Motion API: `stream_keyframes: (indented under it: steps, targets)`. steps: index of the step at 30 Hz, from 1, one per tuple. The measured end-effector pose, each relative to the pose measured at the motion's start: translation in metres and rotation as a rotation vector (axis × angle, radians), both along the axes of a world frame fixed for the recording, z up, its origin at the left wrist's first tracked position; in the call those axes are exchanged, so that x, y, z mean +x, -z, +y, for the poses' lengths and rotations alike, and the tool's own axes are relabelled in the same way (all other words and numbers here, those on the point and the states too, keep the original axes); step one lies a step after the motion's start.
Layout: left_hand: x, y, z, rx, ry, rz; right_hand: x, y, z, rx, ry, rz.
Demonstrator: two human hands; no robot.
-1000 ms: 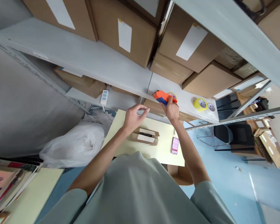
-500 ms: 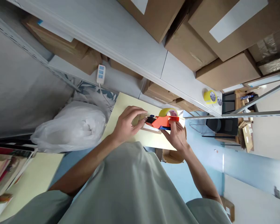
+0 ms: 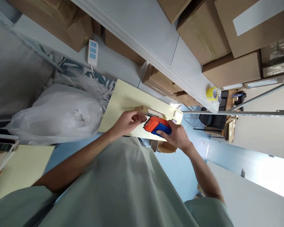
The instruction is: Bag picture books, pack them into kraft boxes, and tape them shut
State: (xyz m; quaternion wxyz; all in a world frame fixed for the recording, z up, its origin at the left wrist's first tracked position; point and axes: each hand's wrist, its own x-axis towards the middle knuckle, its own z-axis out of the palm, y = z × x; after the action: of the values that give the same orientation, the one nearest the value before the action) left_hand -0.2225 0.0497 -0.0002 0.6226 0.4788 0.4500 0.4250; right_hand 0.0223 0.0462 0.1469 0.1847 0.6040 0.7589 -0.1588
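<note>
My right hand (image 3: pixel 177 135) is wrapped around an orange and blue tape dispenser (image 3: pixel 157 125), held tilted above the pale yellow tabletop (image 3: pixel 123 97). Its tape roll is out of sight in this pose. Just left of the dispenser's front end, my left hand (image 3: pixel 128 122) has its fingers curled and the fingertips pinched together; whatever lies between them is too small to make out. Behind the dispenser a small cardboard box (image 3: pixel 144 109) lies on the tabletop, partly covered by the dispenser and my left fingers.
A grey shelf (image 3: pixel 153 37) runs across the back, carrying large cartons (image 3: pixel 203 34) and yellow tape rolls (image 3: pixel 212 94). A white power strip (image 3: pixel 93 53) lies on the lower level. At left sits a bulky white plastic bag (image 3: pixel 61 113). An open carton (image 3: pixel 167 147) stands below the table's near edge.
The dispenser has turned in my right hand, showing its blue side and hiding the yellow roll. My left fingers have drawn closer together. The camera view has shifted.
</note>
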Motion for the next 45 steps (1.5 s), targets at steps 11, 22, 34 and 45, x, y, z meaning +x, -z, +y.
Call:
stream_keyframes:
  steps: [11, 22, 34, 45]
  targets:
    - [0.003, 0.054, -0.033, -0.283, -0.077, -0.1, -0.018, -0.036, 0.025, -0.367, 0.05, -0.237]
    - [0.029, 0.143, 0.009, -0.464, -0.146, -0.17, -0.045, -0.046, 0.061, -0.242, 0.146, -0.348]
    - [0.065, 0.181, 0.028, -0.48, -0.209, 0.047, -0.077, 0.007, 0.083, -0.217, 0.008, -0.438]
    - [0.085, 0.199, 0.011, -0.293, -0.244, 0.293, -0.089, 0.021, 0.078, -0.227, -0.076, -0.478]
